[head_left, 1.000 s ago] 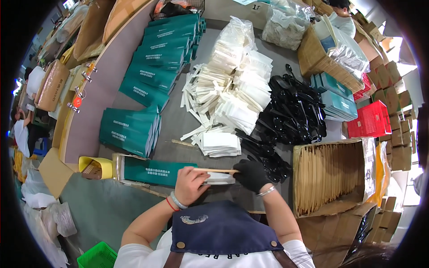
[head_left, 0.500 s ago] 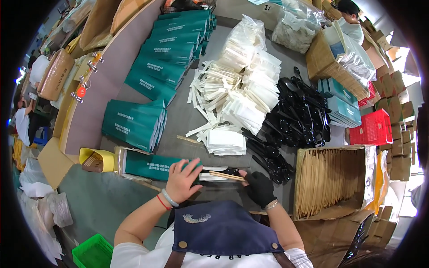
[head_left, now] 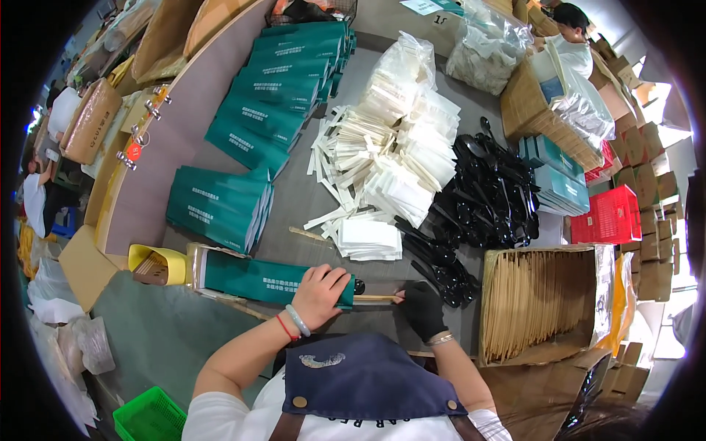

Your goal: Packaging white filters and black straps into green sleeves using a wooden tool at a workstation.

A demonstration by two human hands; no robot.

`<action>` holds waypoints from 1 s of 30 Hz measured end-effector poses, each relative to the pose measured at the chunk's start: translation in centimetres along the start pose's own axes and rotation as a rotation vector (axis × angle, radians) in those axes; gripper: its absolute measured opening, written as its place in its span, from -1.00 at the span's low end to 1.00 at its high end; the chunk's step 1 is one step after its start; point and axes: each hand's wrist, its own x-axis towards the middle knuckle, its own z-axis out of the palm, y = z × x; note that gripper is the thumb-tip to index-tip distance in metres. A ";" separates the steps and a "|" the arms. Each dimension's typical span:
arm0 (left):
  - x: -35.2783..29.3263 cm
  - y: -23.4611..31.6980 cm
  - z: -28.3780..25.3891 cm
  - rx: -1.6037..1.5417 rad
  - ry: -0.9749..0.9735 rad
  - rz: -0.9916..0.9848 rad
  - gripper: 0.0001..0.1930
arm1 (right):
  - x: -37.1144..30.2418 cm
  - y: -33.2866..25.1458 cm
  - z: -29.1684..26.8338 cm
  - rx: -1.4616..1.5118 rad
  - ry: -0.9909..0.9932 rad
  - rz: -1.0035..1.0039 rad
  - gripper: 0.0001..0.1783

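My left hand grips the open right end of a green paper sleeve lying in a box at the table's near edge. My right hand, in a black fingerless glove, pinches the ends of wooden chopsticks. Their other ends run into the sleeve's mouth. Part of a black plastic spoon shows at the same mouth; the rest is hidden inside. Beyond my hands lie a stack of white paper packets and a heap of black plastic spoons.
Green sleeves fan out along the left partition. More white packets pile up mid-table. To the right stands a carton of chopsticks. A yellow cup stands left of the sleeve box. Another person is at the far right.
The sleeve's mouth has come rightward over the spoon and white packet, with my left hand closing on it. The chopsticks have gone partly inside; my right hand has barely moved.
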 end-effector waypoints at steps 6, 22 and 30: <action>1.4 -0.3 0.5 0.007 0.017 0.029 -0.30 | 1.4 -8.0 1.9 0.311 0.044 -0.030 -0.55; -1.3 -3.4 -1.6 0.098 0.191 -0.350 -0.19 | -0.5 -6.2 -4.7 -0.382 0.131 -0.083 -0.32; -2.8 -3.1 2.3 -0.091 0.146 -0.594 0.01 | 0.4 -6.8 -4.6 -0.439 -0.065 -0.077 -0.29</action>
